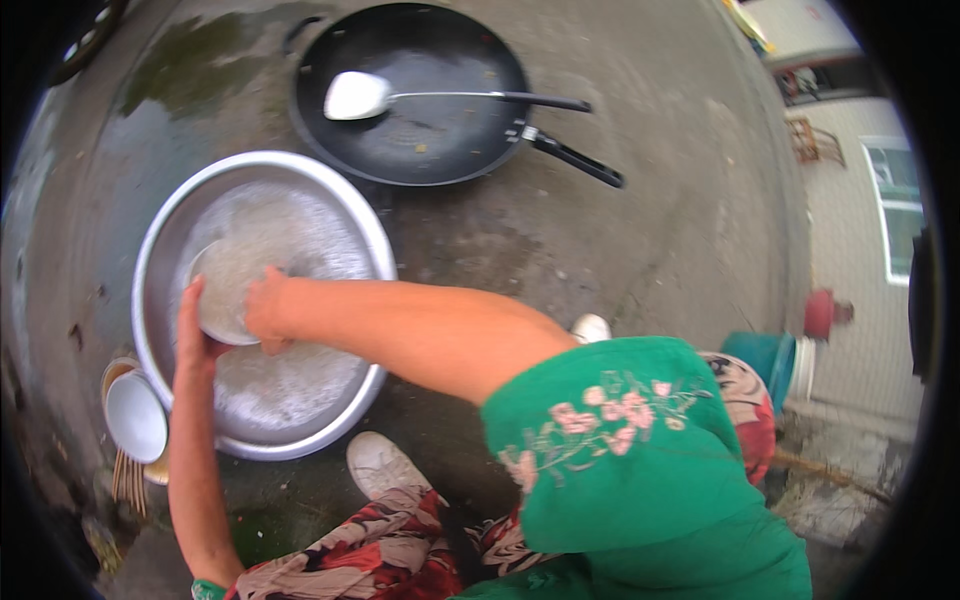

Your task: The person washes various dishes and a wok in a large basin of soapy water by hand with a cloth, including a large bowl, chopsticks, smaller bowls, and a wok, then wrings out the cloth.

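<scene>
A large metal basin [345, 184] of cloudy, foamy water [277, 382] stands on the ground before me. Inside it is a pale round bowl or plate [229, 300], tilted and partly under the water. My left hand [195, 330] grips its left rim, the thumb up along the edge. At its right rim is my right hand [268, 307], fingers curled and slightly blurred. Whether the right hand grips the rim or holds a cloth is hidden.
Beyond the basin, a black wok [442, 150] holds a metal spatula [360, 96]. Left of my forearm sit stacked bowls [136, 416] and several chopsticks [129, 480]. My shoe [382, 461] is close to the basin. A teal bucket [757, 364] stands at right on the wet concrete [600, 247].
</scene>
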Demonstrator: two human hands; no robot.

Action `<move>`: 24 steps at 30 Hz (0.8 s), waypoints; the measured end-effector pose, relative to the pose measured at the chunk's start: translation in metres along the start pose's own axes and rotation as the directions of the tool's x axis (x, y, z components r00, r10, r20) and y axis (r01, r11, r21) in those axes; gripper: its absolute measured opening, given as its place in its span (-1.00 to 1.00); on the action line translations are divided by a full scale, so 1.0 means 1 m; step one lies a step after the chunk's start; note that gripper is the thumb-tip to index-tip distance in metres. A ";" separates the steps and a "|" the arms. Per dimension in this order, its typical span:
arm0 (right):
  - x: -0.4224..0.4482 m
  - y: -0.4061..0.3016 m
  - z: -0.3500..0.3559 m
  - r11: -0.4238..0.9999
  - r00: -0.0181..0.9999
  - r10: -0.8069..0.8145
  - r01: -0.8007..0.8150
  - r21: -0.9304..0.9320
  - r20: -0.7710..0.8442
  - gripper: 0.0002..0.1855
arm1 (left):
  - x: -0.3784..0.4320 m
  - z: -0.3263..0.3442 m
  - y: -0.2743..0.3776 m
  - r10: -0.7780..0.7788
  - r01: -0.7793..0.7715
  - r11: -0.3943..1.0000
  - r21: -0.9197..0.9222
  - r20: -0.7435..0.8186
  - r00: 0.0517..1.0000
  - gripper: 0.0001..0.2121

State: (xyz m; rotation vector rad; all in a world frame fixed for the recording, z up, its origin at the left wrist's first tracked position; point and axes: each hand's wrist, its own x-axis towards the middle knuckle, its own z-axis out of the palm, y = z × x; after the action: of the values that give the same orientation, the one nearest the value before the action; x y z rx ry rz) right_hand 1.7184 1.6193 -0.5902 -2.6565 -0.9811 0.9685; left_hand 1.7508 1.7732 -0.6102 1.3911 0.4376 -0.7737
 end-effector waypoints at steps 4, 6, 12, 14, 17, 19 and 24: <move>0.045 0.021 0.060 0.965 0.926 0.016 -0.112 -0.237 -0.377 -0.59 | 0.003 0.002 0.007 0.018 -0.012 0.996 -0.084 0.075 0.997 -0.49; 0.047 0.029 0.058 0.946 0.923 0.041 -0.160 -0.284 -0.383 -0.57 | -0.005 0.021 0.010 -0.001 0.006 0.998 -0.059 0.082 0.997 -0.47; 0.054 -0.013 -0.018 0.949 0.956 0.121 -0.191 0.253 0.268 -0.57 | -0.023 0.008 0.010 -0.016 0.020 0.986 -0.163 0.030 0.999 -0.44; 0.056 -0.003 -0.021 0.928 0.933 0.111 -0.221 0.301 0.343 -0.57 | -0.023 0.016 0.011 -0.037 0.055 0.986 -0.156 0.114 0.993 -0.44; 0.063 0.007 -0.022 0.925 0.911 0.111 -0.241 0.295 0.398 -0.56 | -0.022 0.025 0.016 -0.073 0.086 0.974 -0.207 0.070 0.995 -0.46; 0.070 0.006 -0.021 0.927 0.907 0.092 -0.229 0.298 0.410 -0.56 | -0.018 0.022 0.012 -0.074 0.079 0.973 -0.217 0.031 0.997 -0.46; 0.054 0.000 -0.023 0.945 0.966 0.057 -0.134 0.299 0.251 -0.53 | -0.015 0.010 0.001 -0.097 0.084 0.950 -0.300 -0.029 0.995 -0.46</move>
State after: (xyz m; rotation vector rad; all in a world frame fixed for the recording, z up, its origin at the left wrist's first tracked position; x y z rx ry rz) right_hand 1.7639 1.6556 -0.6006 -2.3788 -0.6710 1.3668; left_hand 1.7400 1.7669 -0.5978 1.1115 0.6295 -0.7194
